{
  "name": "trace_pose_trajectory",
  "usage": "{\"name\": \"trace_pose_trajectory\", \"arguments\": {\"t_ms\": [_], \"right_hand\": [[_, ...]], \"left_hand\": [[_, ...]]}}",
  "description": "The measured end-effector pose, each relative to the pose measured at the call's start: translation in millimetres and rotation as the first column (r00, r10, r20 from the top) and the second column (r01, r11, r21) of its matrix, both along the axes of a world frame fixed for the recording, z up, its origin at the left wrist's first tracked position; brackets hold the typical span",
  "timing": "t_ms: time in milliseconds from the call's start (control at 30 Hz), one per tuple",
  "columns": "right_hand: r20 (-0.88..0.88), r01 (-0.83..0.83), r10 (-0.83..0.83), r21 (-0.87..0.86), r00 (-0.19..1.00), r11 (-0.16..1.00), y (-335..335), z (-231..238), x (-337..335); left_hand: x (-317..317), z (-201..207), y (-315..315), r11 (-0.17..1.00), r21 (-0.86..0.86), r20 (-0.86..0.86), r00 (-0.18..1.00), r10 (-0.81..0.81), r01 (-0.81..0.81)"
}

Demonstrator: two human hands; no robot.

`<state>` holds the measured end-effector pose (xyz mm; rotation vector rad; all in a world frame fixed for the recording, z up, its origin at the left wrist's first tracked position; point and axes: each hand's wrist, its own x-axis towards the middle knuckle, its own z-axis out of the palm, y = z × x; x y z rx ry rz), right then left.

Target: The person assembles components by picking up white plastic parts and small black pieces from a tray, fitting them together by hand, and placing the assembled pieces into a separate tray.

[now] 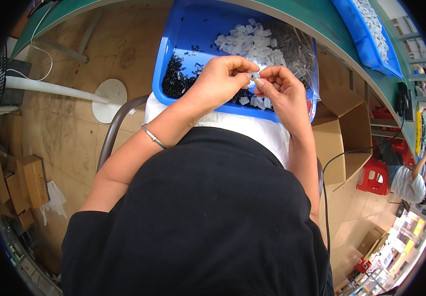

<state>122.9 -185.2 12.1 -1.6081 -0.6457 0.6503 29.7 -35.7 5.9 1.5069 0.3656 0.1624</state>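
Over a blue plastic tray (159, 74), my left hand (225, 81) and my right hand (283, 89) meet with fingertips pinched. Between them is a small whitish translucent plastic piece (254, 75), gripped from both sides; its exact shape is too small to tell. Behind my hands lies a heap of white translucent pieces (245, 40) in the tray. Small black parts (174, 79) are piled at the tray's left side. A clear plastic bag (294, 47) fills the right side. A few more white pieces lie by the near wall, under my hands.
A green table edge (316, 22) curves around the tray. Another blue tray (378, 49) with white parts stands on it at right. An open cardboard box (338, 133) sits below. A fan's pole (57, 87) and round base are on the left floor. A person (410, 182) is at far right.
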Motion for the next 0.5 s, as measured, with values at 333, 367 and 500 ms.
{"name": "trace_pose_trajectory", "arguments": {"t_ms": [333,367,500], "right_hand": [[-0.081,-0.034,0.032,-0.016,0.996,0.999,-4,-4,8],[-0.017,0.002,-0.002,-0.013,1.000,1.000,-4,-5,6],[0.164,0.086,-0.078,-0.040,0.983,0.995,0,-7,2]], "left_hand": [[0,-9,-1,0.981,0.191,0.065,0.997,-0.049,0.036],[0,-8,-1,0.981,0.191,0.064,0.997,-0.051,0.038],[0,1,0,0.996,0.073,-0.007,0.999,-0.043,0.044]]}}
